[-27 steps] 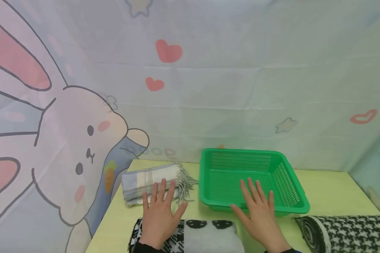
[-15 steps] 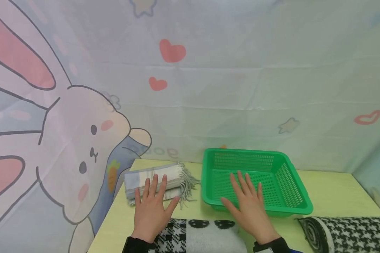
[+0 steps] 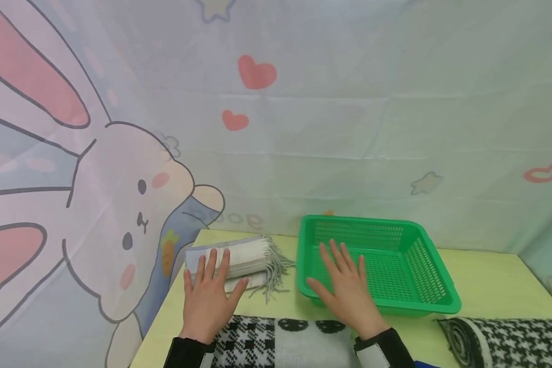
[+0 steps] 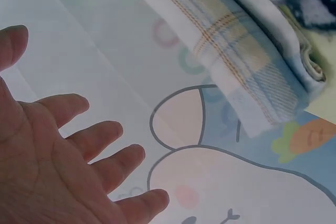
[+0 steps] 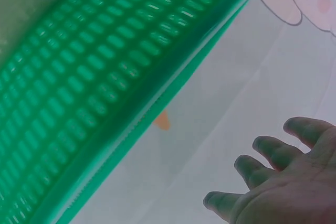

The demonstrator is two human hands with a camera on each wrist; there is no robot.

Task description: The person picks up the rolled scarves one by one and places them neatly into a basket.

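Note:
My left hand [image 3: 208,304] is raised palm down with its fingers spread, and nothing is in it. In the head view its fingertips overlap a folded pale plaid scarf [image 3: 250,255] with grey fringe. The left wrist view shows that plaid scarf [image 4: 231,40] apart from the fingers. My right hand [image 3: 347,299], also spread and holding nothing, overlaps the near left part of a green plastic basket [image 3: 411,309]. In the right wrist view the basket [image 5: 105,72] stands apart from the fingertips. Between the wrists lies a folded black-and-white scarf [image 3: 310,345] with dark oval patches, partly hidden by both forearms.
A rolled black-and-white star-patterned scarf [image 3: 524,340] lies at the right, cut off by the frame edge. The light yellow table [image 3: 492,276] backs onto a hanging cloth [image 3: 349,133] printed with a rabbit, hearts and stars.
Both hands have shifted left and a little away from me, still spread. The scene has slid slightly right as the head turns. The scarves and the basket keep their places on the table.

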